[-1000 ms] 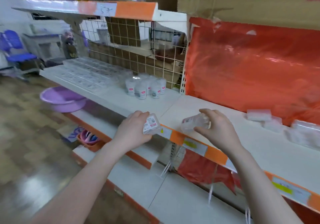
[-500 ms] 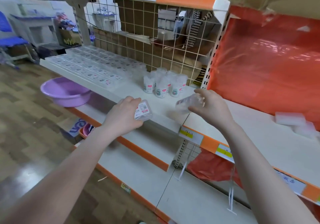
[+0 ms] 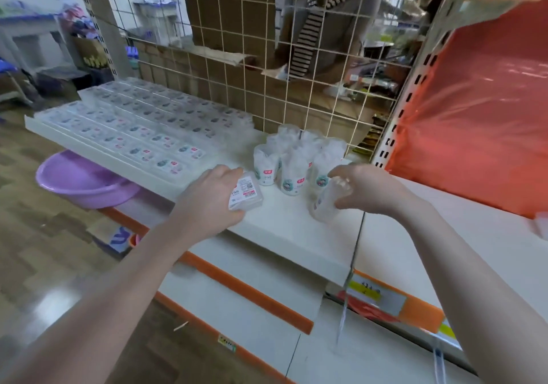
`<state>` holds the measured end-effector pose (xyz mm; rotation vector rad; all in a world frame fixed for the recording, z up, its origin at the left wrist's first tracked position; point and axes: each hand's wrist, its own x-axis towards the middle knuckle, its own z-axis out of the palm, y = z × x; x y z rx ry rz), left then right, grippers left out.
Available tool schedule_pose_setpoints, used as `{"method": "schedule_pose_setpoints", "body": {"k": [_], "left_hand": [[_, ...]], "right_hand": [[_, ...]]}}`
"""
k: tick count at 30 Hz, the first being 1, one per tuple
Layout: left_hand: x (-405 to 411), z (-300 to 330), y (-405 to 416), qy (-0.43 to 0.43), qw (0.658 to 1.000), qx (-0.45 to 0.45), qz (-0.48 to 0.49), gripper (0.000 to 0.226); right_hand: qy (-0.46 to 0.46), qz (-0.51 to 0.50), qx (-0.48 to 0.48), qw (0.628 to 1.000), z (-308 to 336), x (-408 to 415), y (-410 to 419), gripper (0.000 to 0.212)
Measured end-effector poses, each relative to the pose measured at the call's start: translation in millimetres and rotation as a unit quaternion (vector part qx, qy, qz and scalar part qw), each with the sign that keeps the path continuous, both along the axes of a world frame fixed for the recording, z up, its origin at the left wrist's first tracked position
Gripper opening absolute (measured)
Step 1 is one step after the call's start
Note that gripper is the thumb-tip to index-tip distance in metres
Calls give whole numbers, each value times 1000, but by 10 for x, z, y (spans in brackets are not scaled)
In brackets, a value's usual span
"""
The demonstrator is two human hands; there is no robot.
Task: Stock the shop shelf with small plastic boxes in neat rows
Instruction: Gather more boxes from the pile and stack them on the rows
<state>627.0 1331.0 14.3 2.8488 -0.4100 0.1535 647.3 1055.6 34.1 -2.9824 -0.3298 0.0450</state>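
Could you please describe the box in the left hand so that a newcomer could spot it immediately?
Find the white shop shelf with its rows of flat clear boxes. At its front edge, the left hand holds a small clear plastic box. Unlike the shelved ones, it is tilted, off the rows, its barcode label facing up.

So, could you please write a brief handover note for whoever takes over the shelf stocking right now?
Left hand: grips a small labelled box just above the white shelf, near its front edge.
Right hand: holds a clear box, tilted, low over the shelf.
Done: rows of flat boxes fill the shelf's left part; a cluster of round tubs stands behind the hands.
Left: set both held boxes down in line with the rows; more stock may follow.
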Motion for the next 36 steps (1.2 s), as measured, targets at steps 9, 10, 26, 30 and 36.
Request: {"method": "schedule_pose_setpoints", "body": {"k": [9,10,26,30,36], "left_hand": [[416,-81,107,-6,998,5,-68,56],[449,-87,124,-9,997,3,-80,55],[867,-109,401,-12,988,-19,-151,75],[904,-139,475,-9,987,-15,-161,76],[929,-133,522,-14,985,-18,-171,75]], "right_hand": [[71,40,37,996,28,54,149,60],[69,22,70,995,27,27,160,61],[103,-103,-52,988,204,106,504,51],[94,-61,-73,991,200,119,560,56],[77,-89,29,993,101,106,596,48]]}}
